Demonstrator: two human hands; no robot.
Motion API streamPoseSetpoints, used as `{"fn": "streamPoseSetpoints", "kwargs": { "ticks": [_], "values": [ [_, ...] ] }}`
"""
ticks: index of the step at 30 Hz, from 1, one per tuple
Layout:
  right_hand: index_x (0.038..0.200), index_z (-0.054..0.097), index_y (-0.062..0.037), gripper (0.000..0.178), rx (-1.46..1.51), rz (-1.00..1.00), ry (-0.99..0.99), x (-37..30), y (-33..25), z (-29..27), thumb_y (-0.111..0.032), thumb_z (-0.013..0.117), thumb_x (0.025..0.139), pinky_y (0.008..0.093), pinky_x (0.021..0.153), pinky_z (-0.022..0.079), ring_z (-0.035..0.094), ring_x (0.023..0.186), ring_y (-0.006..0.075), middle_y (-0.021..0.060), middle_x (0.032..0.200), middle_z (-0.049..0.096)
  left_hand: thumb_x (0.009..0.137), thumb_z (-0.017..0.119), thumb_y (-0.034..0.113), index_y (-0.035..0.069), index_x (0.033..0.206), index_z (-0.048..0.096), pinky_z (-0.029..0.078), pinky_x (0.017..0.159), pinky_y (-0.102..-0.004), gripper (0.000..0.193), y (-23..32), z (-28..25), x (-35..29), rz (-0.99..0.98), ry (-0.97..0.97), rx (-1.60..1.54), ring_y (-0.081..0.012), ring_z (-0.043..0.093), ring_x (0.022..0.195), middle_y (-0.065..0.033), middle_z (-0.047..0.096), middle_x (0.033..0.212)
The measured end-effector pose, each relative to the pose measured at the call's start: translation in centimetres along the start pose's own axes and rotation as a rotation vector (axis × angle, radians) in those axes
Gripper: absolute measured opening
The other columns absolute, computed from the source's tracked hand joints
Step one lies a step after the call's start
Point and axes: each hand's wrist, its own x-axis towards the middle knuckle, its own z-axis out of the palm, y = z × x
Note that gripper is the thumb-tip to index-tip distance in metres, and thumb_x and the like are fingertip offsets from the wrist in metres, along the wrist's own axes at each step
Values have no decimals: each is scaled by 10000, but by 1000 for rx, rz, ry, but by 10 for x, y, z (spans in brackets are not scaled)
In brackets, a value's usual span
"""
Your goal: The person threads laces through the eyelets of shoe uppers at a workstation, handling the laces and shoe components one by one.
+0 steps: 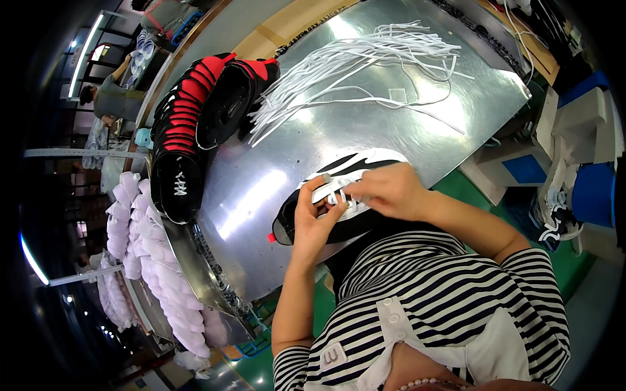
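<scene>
A black-and-white shoe (349, 164) with a small red tab at one end lies near the front edge of the metal tabletop. White shoelace (335, 197) runs loosely across its opening. My left hand (315, 214) is closed on the shoe at the lacing, with thumb and fingers on either side of the lace loops. At the right of the lacing, my right hand (394, 190) pinches the lace between thumb and fingers. Its fingertips are partly blurred.
A bundle of loose white laces (365, 58) spreads over the far part of the metal tabletop (254, 163). Black-and-red shoe uppers (179, 130) stand nested in a row at left. Beyond the left edge hang pale stacked pieces (160, 274). Blue-and-beige bins (590, 192) stand at right.
</scene>
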Motion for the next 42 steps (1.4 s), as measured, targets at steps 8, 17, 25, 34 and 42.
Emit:
{"fn": "streamPoseSetpoints", "kwargs": {
  "ticks": [8,17,25,34,42],
  "values": [
    [870,689,-159,165,69,41,26,2,1,13,-83,707,725,318,478,435,594,572,183,-1,686,576,990,518,114,14,1334,472,501,775,-266,361,2,-1,9,36,-33,20,-124,626,854,-75,646,990],
    [999,692,-90,211,267,332,-125,-18,-18,10,-90,694,788,326,573,506,647,669,262,57,836,659,989,534,180,25,1295,487,507,806,-316,346,11,5,25,121,84,347,-209,663,881,-138,680,948],
    [936,727,-9,244,603,896,-219,-27,-13,-2,-243,722,864,246,556,411,521,593,65,25,645,627,856,714,82,-6,1073,586,508,744,-344,267,5,1,-36,378,182,735,-300,652,817,-163,654,965],
    [903,694,-17,161,619,845,-58,-6,-23,21,-173,716,872,211,556,376,462,635,22,-47,680,576,880,663,81,-6,1031,601,493,697,-379,185,6,-2,-27,339,148,710,-359,641,792,-190,651,911],
    [889,707,-2,221,303,773,-129,-23,-27,20,-209,754,826,260,586,453,552,609,96,41,705,666,882,664,102,19,1031,616,495,701,-374,177,0,0,-28,245,166,658,-344,642,767,-184,664,875]
  ]
}}
